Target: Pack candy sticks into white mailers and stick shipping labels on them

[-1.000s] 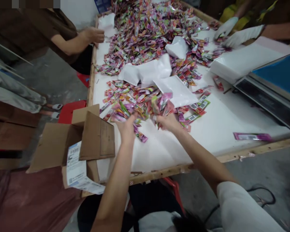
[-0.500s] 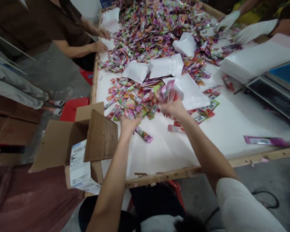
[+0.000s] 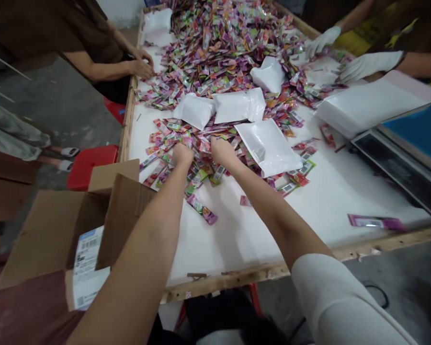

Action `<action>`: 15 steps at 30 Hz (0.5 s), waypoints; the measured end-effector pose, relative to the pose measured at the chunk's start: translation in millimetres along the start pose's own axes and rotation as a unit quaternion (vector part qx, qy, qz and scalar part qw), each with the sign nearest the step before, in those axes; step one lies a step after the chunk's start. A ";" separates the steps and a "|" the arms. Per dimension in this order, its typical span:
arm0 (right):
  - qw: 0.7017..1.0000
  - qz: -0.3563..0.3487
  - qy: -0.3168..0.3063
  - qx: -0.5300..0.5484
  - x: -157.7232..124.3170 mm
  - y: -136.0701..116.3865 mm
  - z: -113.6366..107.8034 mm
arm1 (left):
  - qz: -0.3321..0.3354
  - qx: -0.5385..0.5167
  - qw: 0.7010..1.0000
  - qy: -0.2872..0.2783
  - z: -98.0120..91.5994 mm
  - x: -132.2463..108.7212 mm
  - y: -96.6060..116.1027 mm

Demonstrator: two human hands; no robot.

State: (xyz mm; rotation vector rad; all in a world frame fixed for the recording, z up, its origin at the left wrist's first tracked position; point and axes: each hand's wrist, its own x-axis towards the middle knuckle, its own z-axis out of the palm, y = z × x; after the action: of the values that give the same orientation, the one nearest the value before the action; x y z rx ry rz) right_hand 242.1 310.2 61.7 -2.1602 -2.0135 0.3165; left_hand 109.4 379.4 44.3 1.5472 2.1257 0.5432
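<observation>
Both my hands reach into the near edge of a heap of small colourful stick sachets [image 3: 197, 178]. My left hand [image 3: 183, 154] is curled round some sachets at the heap's left part. Close beside it, my right hand [image 3: 222, 151] is closed among more sachets, its fingertips hidden from me. Just beyond the hands lie several stuffed white mailer bags [image 3: 239, 106]; the nearest white bag [image 3: 269, 147] rests to the right of my right hand. A loose purple sachet [image 3: 202, 210] lies on the white tabletop [image 3: 233, 239] nearer to me.
An open cardboard box [image 3: 43, 230] with a shipping label stands at the left corner. On the right are a scale [image 3: 398, 163] and a stack of white bags [image 3: 373, 103]. One person's bare hands [image 3: 142, 66] work at left; another's gloved hands [image 3: 369, 66] at right.
Both my hands have moved forward and down into the sachets. The bunches of sachets lifted in them earlier no longer show above the heap. The view has shifted slightly.
</observation>
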 end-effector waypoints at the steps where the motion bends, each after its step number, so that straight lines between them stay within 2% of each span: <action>1: 1.000 0.002 0.007 0.006 -1.0 1.9 -1.1 | -0.001 -0.002 1.000 0.000 0.5 1.0 -1.1; 5: 0.992 0.020 0.053 0.115 -1.9 19.0 -11.0 | -0.017 -0.047 0.998 0.024 -5.1 2.0 -3.4; 7: 0.962 0.023 0.099 0.254 -2.3 29.3 -15.7 | -0.020 -0.088 0.995 0.048 -11.5 -0.3 -0.5; 8: 0.929 0.019 0.131 0.344 -3.0 33.6 -17.8 | -0.016 -0.120 0.991 0.063 -15.3 -2.6 2.7; 9: 0.884 0.013 0.162 0.439 -4.2 36.9 -20.0 | -0.007 -0.158 0.984 0.080 -19.3 -5.8 6.9; 11: 0.768 -0.003 0.200 0.609 -8.5 40.1 -25.3 | 0.017 -0.234 0.966 0.112 -27.7 -16.4 17.1; 13: 0.666 -0.015 0.186 0.722 -15.8 39.4 -32.1 | 0.056 -0.323 0.937 0.119 -35.2 -33.3 25.9; 14: 0.634 -0.019 0.166 0.755 -20.7 38.0 -35.6 | 0.080 -0.377 0.917 0.106 -38.3 -44.2 28.3; 15: 0.614 -0.020 0.150 0.775 -26.5 36.0 -38.8 | 0.102 -0.434 0.891 0.084 -40.9 -56.3 28.9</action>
State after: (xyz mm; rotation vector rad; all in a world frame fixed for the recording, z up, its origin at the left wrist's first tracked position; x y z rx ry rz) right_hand 285.3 281.9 90.4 -0.8432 -0.7387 1.0586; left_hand 123.5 332.0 101.1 1.1953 1.4516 1.4975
